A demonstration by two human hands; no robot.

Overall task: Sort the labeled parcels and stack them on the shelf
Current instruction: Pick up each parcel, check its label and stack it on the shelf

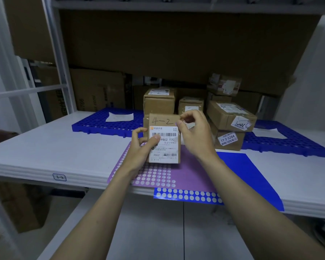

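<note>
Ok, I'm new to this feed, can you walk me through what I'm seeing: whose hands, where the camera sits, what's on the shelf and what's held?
There is no machine here: these are a person's two bare hands, filmed by one wide-angle camera worn on the head, looking forward and down. The left hand grips a small labelled parcel with "4-2" handwritten on top, thumb across its shipping label. The right hand is at the parcel's top right corner, fingers curled, pinching something small and pale; I cannot tell what. Below lie a purple sticker sheet and a blue sticker sheet on the white shelf. Behind, cardboard parcels are stacked on blue plastic grids.
</note>
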